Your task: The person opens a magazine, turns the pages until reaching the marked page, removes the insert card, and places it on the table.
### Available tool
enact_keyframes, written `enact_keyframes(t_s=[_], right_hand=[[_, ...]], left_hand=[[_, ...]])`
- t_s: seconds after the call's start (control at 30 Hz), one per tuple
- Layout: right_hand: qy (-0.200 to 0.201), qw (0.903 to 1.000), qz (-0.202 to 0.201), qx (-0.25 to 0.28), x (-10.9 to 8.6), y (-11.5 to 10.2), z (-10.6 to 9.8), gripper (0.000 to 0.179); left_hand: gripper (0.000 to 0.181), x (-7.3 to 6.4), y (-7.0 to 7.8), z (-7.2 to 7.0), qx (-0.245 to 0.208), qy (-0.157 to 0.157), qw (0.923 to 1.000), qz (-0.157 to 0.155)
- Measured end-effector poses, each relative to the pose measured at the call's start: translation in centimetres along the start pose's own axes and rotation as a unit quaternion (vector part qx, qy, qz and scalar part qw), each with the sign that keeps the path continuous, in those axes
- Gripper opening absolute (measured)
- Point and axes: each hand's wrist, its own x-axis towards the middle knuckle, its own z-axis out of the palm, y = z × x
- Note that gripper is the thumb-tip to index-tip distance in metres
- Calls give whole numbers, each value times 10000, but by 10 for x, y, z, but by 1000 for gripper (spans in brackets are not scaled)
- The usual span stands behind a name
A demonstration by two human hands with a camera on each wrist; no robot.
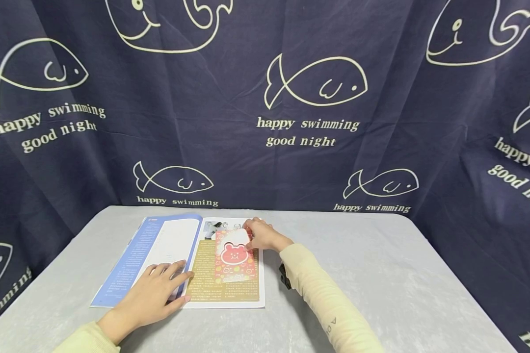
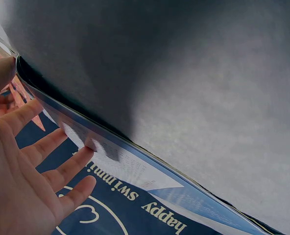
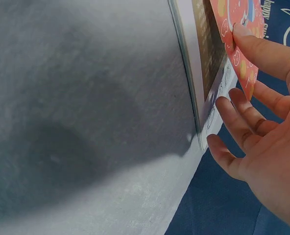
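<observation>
An open magazine [image 1: 241, 295] lies on the table, its left page blue and white, its right page mostly brown with small print. My left hand [image 1: 156, 290] rests with spread fingers across the lower fold; in the left wrist view the fingertips [image 2: 88, 149] touch the page. Over the right page is a red patterned card [image 1: 235, 267] with a bear face. Its upper right edge is pinched by my right hand [image 1: 263, 234]. In the right wrist view the thumb [image 3: 250, 41] lies on the card's front, the index finger behind its corner, the other fingers loosely bent.
The grey-white table [image 1: 357, 264] extends on both sides of the magazine. Behind it hangs a dark blue curtain [image 1: 234, 122] printed with fish outlines and words, which also closes in both sides. A small black object [image 1: 285, 277] shows beneath the right wrist.
</observation>
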Motion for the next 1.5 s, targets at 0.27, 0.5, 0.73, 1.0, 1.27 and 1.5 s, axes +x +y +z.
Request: enact_keyframes(t_s=[0.27, 0.5, 0.73, 1.0, 1.27, 1.5], right_hand=[[97, 9984, -168, 522, 1, 3, 0, 49], [205, 9945, -177, 1008, 0, 4, 0, 46], [315, 9918, -97, 1234, 0, 7, -1, 48], [379, 9842, -24, 1728, -3, 11, -2, 49], [406, 9673, 14, 2503, -8, 13, -2, 44], [376, 9540, 121, 2971, -10, 16, -1, 41]], left_hand=[[44, 0, 0, -1, -28, 30, 10000, -1], [44, 1, -2, 0, 28, 127, 9999, 78], [45, 1, -2, 1, -55, 18, 10000, -3], [45, 1, -3, 3, -13, 19, 10000, 11], [45, 0, -1, 1, -2, 66, 10000, 27], [45, 0, 0, 0, -8, 62, 10000, 27]])
